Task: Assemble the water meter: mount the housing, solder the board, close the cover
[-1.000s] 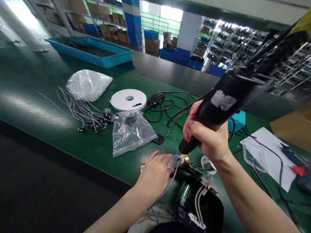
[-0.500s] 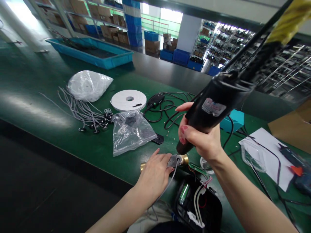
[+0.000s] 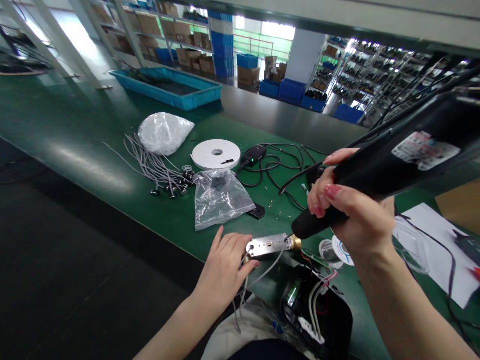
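Moved: long silver metal plate turned lengthwise, left-right;
Left hand: fingers spread, at plate's left end;
Right hand: wrapped round black electric screwdriver, tip just beside brass fitting;

My left arm reaches in from the bottom edge, and my left hand sits low, its fingers loosely spread and curving downward. My right arm rises from the lower right corner to my right hand, held higher and curled in a firm grip, with red-painted fingertips.
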Available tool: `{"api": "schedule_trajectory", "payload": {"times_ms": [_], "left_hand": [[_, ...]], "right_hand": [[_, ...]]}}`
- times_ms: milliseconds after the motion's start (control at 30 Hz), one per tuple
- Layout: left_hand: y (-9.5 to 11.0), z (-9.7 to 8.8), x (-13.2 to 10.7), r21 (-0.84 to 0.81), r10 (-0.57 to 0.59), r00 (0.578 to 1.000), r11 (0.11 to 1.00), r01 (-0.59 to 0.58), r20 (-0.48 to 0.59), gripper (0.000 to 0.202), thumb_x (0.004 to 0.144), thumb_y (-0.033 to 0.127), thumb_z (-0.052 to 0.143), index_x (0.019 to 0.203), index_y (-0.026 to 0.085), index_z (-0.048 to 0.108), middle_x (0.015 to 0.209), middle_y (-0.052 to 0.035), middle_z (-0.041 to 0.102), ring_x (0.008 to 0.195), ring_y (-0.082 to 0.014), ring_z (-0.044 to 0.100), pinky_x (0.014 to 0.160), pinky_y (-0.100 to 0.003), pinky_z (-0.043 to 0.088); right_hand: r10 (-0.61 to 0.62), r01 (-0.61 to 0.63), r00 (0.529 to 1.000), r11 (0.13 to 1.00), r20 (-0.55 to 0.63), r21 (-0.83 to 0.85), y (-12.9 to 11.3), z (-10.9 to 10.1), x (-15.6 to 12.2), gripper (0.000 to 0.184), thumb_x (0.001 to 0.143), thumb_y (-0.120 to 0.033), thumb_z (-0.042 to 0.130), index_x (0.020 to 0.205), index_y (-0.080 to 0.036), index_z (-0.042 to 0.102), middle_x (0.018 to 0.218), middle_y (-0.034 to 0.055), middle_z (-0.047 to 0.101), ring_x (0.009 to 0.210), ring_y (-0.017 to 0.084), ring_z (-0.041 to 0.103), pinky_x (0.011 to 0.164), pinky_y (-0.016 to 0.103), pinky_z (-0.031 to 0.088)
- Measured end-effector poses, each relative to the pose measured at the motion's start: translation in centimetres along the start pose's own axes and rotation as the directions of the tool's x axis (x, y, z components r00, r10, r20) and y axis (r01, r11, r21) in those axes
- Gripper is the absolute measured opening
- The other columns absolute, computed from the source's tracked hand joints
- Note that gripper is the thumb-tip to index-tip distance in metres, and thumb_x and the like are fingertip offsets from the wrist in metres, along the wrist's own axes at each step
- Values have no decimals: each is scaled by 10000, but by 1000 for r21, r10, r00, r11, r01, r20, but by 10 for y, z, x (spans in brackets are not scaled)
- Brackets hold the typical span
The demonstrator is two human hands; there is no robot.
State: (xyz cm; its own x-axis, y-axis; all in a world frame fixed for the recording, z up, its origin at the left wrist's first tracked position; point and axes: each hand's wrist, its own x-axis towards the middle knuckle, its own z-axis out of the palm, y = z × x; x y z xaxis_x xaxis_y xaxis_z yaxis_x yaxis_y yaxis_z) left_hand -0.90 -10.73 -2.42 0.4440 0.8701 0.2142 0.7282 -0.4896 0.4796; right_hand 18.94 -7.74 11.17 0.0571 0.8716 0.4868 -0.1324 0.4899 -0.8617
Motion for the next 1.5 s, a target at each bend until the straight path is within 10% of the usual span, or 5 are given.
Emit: {"api": "schedule_trajectory", "payload": {"times_ms": [633,800,900,1267,1500], "left_hand": [[-5,-10,17,-155,-55,992,985,71,109,213,748,282,691,916,189,598,933,-24,642,974,-212,581,1104,-507,236],[-8,-29,27,-222,-112,978,964,150,175,507,751,433,664,1177,196,525,1099,-66,614,1030,-232,569,913,-405,460],[-7,-35,52,-177,-78,993,980,93,94,327,883,421,489,1115,205,571,1068,-46,625,983,-190,577,856,-335,473],[-10,40,147,169,65,987,982,-90,150,200,871,310,555,945,130,601,995,-57,613,960,-197,575,870,-426,456],[-11,31,146,44,81,992,995,-86,101,156,863,263,562,801,130,614,877,-55,631,911,-196,572,866,-400,439]], "right_hand": [[-22,22,999,1000,-44,-13,-1,-7,1,227,693,-201,637,913,-223,585,549,-62,512,388,102,468,393,268,377],[-48,46,994,999,-94,-17,-5,-8,3,231,684,-186,628,907,-220,581,541,-67,503,386,98,458,391,264,376],[-84,85,989,996,-125,2,-7,-9,6,223,683,-153,606,898,-209,581,540,-62,497,398,96,458,402,262,374],[-87,85,973,996,-213,-19,-9,-13,6,224,677,-139,570,888,-213,558,529,-71,482,402,97,452,423,259,376],[-83,88,972,996,-220,10,-7,-11,6,215,691,-117,559,876,-226,557,540,-64,494,411,96,452,435,259,374]]}}
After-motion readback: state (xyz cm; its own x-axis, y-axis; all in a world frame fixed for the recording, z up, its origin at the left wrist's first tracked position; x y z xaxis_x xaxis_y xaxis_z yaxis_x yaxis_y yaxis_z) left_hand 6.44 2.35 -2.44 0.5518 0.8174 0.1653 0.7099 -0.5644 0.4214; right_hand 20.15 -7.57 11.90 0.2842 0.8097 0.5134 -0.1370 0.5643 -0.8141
